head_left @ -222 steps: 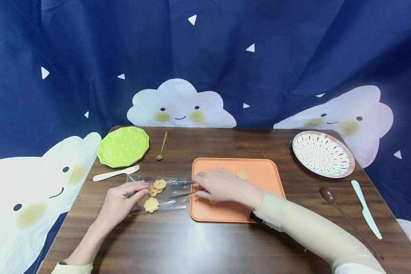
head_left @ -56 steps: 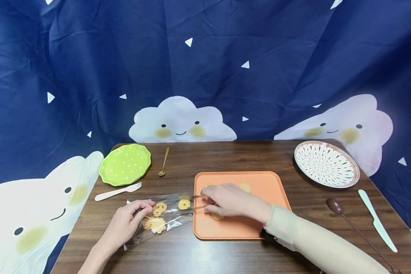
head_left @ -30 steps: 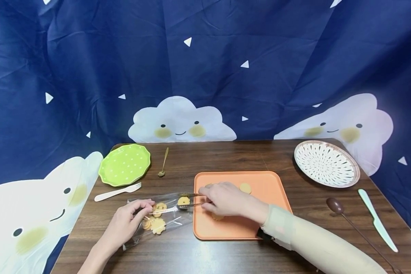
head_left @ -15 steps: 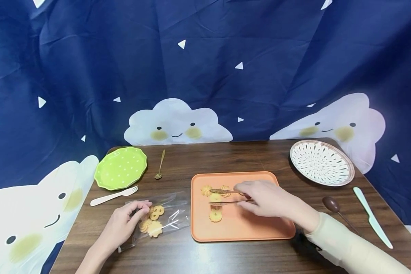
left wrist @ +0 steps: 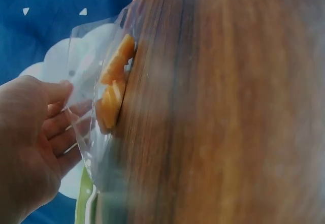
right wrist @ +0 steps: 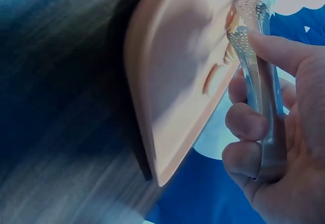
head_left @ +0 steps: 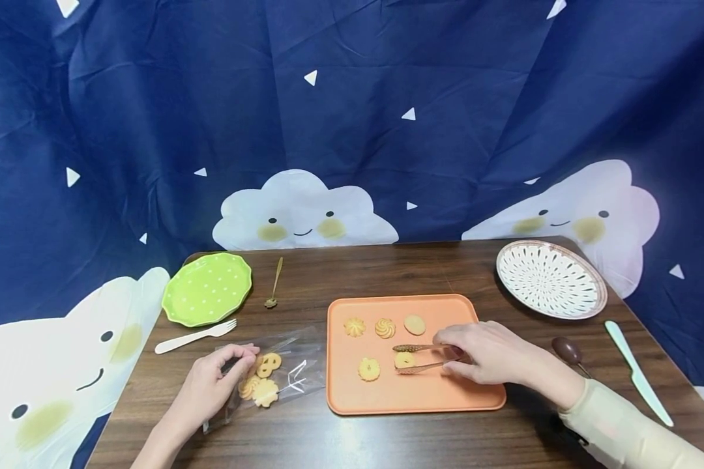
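Right hand (head_left: 489,355): fingers and thumb curled round the metal tongs (right wrist: 269,117), holding them from both sides.
Tong tips: parted, one on each side of a small yellow cookie (head_left: 404,360); whether that cookie rests on the tray below cannot be told.
Left hand (head_left: 214,381): thumb and fingers pinch the edge of a clear bag (head_left: 306,374), the other fingers showing through the film in the left wrist view.
Bag contents: a pretzel-shaped cookie (head_left: 268,364), a flower-shaped cookie (head_left: 265,393) and a swirled one partly behind it, all just beside the left fingertips.
Orange tray (head_left: 446,397): under the tongs, to the right of the bag.
Other tray cookies: three in a row beyond the tongs, the oval cookie (head_left: 414,324) nearest them; one ridged cookie (head_left: 369,369) left of the tips.
White fork (head_left: 195,337): beyond the left hand, near the green plate (head_left: 207,288).
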